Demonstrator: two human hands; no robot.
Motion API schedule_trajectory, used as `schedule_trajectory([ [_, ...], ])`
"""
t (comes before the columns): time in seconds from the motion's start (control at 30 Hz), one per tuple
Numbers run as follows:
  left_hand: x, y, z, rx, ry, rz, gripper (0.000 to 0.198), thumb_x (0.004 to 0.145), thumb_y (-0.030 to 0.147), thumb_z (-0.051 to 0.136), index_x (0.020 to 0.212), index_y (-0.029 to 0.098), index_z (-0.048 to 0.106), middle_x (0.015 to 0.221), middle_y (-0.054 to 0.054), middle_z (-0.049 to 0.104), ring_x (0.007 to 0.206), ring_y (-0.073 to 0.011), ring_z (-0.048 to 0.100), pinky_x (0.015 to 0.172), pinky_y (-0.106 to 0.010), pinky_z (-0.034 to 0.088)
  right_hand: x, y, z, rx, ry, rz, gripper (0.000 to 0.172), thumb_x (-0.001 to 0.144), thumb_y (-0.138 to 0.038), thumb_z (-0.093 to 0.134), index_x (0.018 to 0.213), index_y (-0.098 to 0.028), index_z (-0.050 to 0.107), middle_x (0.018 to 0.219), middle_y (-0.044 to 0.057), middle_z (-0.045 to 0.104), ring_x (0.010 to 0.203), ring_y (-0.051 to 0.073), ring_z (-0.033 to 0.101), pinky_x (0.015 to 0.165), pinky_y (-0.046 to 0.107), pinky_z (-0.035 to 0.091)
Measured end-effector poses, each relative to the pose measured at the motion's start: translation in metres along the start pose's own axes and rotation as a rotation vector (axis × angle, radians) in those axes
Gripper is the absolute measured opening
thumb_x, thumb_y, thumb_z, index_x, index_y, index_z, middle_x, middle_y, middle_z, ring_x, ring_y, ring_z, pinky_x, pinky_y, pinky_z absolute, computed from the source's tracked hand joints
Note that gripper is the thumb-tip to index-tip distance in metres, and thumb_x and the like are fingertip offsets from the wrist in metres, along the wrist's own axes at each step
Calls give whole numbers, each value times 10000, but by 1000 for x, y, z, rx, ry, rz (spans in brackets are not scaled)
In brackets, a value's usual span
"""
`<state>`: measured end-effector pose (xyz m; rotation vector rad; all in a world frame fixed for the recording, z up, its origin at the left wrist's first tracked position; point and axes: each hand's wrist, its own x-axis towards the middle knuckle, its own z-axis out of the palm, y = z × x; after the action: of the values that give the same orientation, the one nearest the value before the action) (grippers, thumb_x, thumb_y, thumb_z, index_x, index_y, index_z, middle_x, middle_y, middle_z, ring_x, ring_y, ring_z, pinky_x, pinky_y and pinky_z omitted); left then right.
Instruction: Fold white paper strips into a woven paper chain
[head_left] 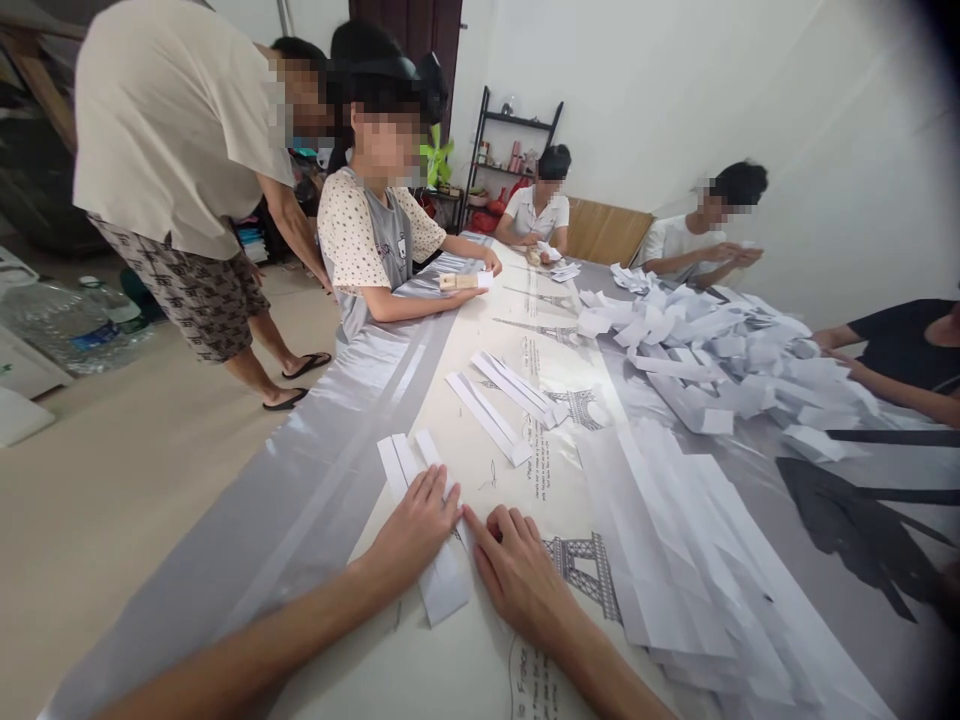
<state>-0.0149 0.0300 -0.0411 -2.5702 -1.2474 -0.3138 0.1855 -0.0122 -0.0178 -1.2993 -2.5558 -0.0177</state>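
Our left hand lies flat, fingers together, on folded white paper inside the table's left edge; whether our right hand pinches it, we cannot tell. Uneven pressure could skew its creases.

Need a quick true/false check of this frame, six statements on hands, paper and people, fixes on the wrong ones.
1. The left hand rests on folded white paper. True.
2. Flat white sheets lie to the right of the right hand. True.
3. The two hands are spread wide apart. False: they are close together.
4. The cream cloth bears printed tower drawings. True.
5. The heap of loose paper pieces lies left of both hands. False: it lies to their right.
6. The person in patterned shorts is sitting. False: that person stands, bent forward.
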Motion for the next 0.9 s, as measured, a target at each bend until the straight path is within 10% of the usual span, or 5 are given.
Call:
schedule_trajectory([
  [0.9,3,-8,-17,-54,13,232,248,969,102,519,1159,55,672,1246,-218,689,1179,-314,653,987,-443,487,2,3,1,30,-39,0,541,1027,-158,417,1561,-218,347,979,81,548,864,235,510,784,383,442],
])
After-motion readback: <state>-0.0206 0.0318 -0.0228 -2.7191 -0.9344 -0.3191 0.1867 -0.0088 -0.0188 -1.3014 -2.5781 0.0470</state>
